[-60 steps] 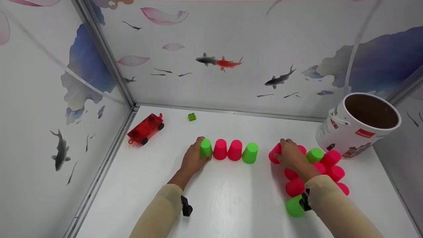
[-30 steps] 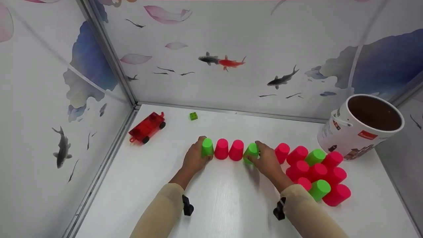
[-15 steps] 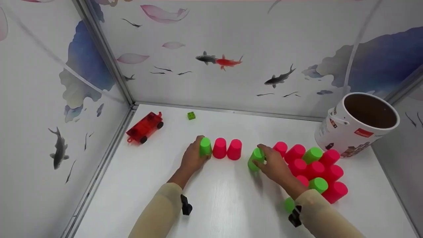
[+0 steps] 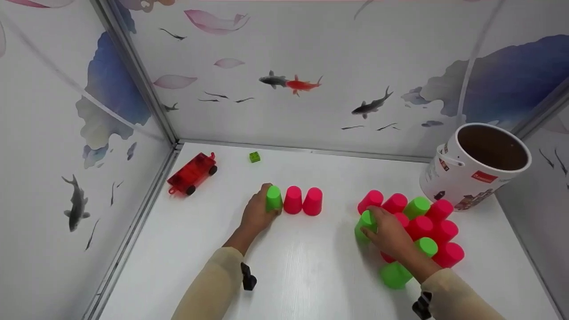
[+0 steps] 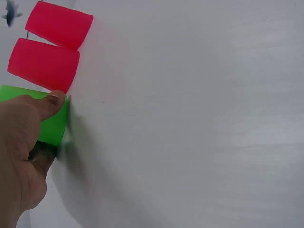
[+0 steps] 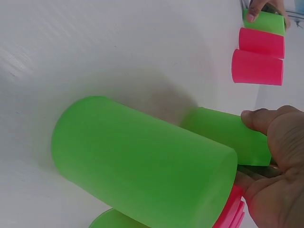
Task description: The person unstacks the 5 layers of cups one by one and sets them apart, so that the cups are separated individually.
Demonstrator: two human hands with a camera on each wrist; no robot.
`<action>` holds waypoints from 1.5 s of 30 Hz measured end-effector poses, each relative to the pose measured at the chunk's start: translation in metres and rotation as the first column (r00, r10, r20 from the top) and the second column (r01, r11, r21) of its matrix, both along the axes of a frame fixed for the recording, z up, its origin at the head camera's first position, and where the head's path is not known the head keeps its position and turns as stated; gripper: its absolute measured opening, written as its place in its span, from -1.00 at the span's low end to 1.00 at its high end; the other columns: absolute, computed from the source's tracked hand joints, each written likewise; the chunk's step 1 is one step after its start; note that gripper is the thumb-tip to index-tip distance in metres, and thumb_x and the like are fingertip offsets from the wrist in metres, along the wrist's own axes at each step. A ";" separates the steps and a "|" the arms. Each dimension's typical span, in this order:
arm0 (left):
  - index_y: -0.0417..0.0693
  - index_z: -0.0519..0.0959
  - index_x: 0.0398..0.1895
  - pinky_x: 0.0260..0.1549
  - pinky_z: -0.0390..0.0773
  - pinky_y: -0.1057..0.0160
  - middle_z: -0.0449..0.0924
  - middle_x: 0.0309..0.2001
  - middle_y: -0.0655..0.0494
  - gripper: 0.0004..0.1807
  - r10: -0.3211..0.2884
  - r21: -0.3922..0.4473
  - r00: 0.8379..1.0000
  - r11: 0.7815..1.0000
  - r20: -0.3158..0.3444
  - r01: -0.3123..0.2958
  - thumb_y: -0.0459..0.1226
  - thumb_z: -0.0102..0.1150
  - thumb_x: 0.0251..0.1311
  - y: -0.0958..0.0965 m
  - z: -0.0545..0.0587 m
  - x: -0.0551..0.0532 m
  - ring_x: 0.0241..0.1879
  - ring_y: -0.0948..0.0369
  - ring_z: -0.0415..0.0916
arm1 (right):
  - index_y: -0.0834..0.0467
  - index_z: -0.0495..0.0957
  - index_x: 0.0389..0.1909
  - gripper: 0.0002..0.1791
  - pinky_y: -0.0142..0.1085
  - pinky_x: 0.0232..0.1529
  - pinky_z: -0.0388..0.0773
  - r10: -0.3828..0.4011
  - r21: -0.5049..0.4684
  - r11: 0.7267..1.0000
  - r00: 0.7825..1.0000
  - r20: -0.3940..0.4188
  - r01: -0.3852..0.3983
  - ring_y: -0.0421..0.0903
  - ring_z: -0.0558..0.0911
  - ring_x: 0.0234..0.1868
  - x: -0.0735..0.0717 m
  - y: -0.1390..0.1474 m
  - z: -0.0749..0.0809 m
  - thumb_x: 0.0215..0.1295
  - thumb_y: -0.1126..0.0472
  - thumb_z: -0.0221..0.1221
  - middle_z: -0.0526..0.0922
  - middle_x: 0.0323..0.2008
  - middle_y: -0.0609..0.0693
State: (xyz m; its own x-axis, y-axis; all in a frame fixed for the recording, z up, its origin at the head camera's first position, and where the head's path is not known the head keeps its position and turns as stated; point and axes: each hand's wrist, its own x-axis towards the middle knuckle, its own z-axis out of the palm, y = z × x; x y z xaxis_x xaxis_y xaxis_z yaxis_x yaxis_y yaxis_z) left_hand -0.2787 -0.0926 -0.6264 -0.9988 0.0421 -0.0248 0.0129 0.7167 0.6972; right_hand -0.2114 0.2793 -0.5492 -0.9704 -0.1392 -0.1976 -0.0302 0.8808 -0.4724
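In the head view my left hand (image 4: 258, 211) grips an upside-down green cup (image 4: 274, 198) at the left end of a short row. Beside it stand two pink cups (image 4: 293, 200), also mouth down. My right hand (image 4: 391, 231) pinches another green cup (image 4: 365, 226) between thumb and fingers, at the left edge of a cluster of pink and green cups (image 4: 420, 227). The right forearm hides part of that cluster. Large in the right wrist view, a nearer green cup (image 6: 142, 161) stands in front of the held one.
A white bucket (image 4: 449, 178) with a brown inside stands at the back right, behind the cluster. At the back left are a red toy wagon (image 4: 193, 174) and a small green block (image 4: 254, 157). Printed walls (image 4: 284, 120) border the white table (image 4: 284, 275).
My right hand first let go of a pink cup by the cluster, then took the green cup from the row's right end and carried it right to the cluster. The left hand has stayed.
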 end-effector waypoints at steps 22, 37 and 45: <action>0.19 0.30 0.51 0.31 0.64 -0.16 0.69 0.15 -0.08 -0.16 -0.018 0.010 0.999 1.000 -0.032 0.018 -0.32 0.56 0.27 0.000 0.000 0.000 0.18 -0.05 0.62 | 0.35 0.37 0.40 -0.22 0.20 0.18 0.77 -0.029 0.064 0.998 1.000 -0.004 0.029 0.30 0.64 0.21 -0.003 0.001 -0.003 0.32 0.17 0.54 0.58 0.20 0.32; 0.18 0.30 0.51 0.29 0.65 -0.14 0.69 0.13 -0.05 -0.18 -0.006 0.011 0.999 1.000 -0.033 0.006 -0.31 0.56 0.28 -0.001 0.000 0.001 0.16 -0.04 0.62 | 0.31 0.28 0.60 -0.01 0.24 0.10 0.80 0.000 0.100 0.995 0.996 -0.087 0.008 0.43 0.63 0.30 0.004 -0.002 0.009 0.31 0.02 0.55 0.47 0.42 0.42; 0.18 0.31 0.53 0.33 0.64 -0.14 0.70 0.17 -0.06 -0.16 -0.012 0.027 0.999 1.000 -0.038 0.013 -0.33 0.57 0.27 -0.001 0.000 0.000 0.19 -0.04 0.62 | 0.31 0.42 0.48 -0.14 0.22 0.04 0.82 0.065 0.161 0.987 0.951 -0.303 -0.017 0.36 0.65 0.27 0.000 -0.026 0.020 0.29 0.01 0.54 0.55 0.36 0.37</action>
State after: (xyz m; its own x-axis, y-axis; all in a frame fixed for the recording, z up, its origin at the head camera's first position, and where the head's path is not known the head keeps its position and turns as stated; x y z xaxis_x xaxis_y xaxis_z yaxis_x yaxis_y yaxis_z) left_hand -0.2782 -0.0938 -0.6266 -0.9984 0.0543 0.0147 0.0485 0.6974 0.7151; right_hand -0.2116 0.2530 -0.5295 -0.9814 -0.1717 0.0858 -0.1896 0.9371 -0.2932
